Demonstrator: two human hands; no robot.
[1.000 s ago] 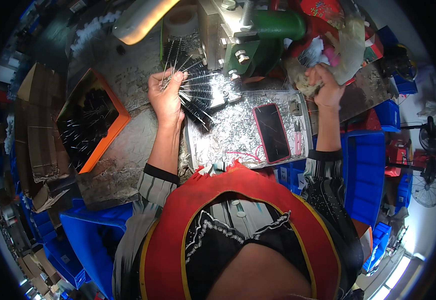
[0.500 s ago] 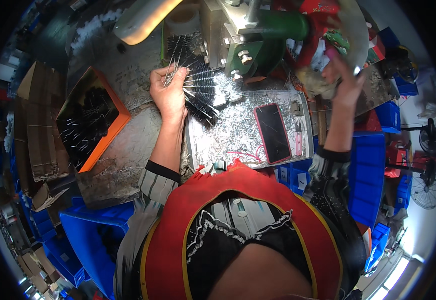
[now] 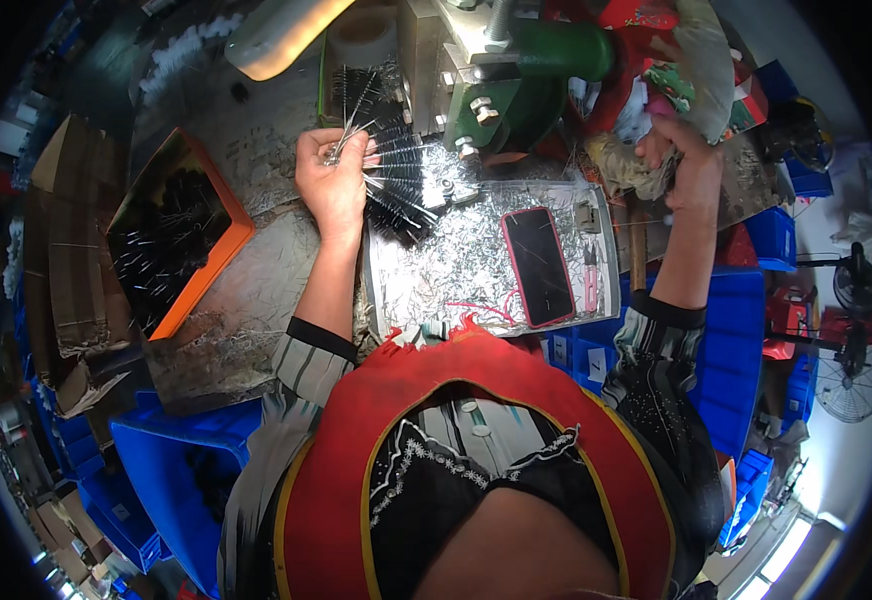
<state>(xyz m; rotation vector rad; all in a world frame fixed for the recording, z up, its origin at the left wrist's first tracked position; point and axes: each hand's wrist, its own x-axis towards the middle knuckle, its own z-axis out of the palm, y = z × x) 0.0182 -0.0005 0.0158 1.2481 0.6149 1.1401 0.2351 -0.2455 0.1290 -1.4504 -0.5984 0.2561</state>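
My left hand [image 3: 332, 182] is closed around the bare wire ends of several black-bristled wire brushes [image 3: 396, 165], which fan out to the right. Their bristled ends reach toward a small metal fixture [image 3: 446, 190] beneath a green press [image 3: 506, 100]. At the right, my right hand [image 3: 691, 165] is curled on the press's large wheel [image 3: 706, 60], where the rim looks wrapped in pale material. Part of the fingers' grip is hidden. An orange-edged bin [image 3: 218, 262] of more black brushes stands to the left of my left forearm.
A metal tray [image 3: 426, 270] strewn with wire bits holds a red-cased phone [image 3: 539, 265] and a pink-handled tool [image 3: 590, 285]. A lamp [image 3: 281, 40] hangs above. Blue bins [image 3: 171, 450] and a cardboard box [image 3: 61, 240] flank the bench.
My right hand, blurred before, has moved slightly down and now shows sharply at the wheel. The wheel's wrapped rim sections have shifted. My left hand still holds the brushes in nearly the same place.
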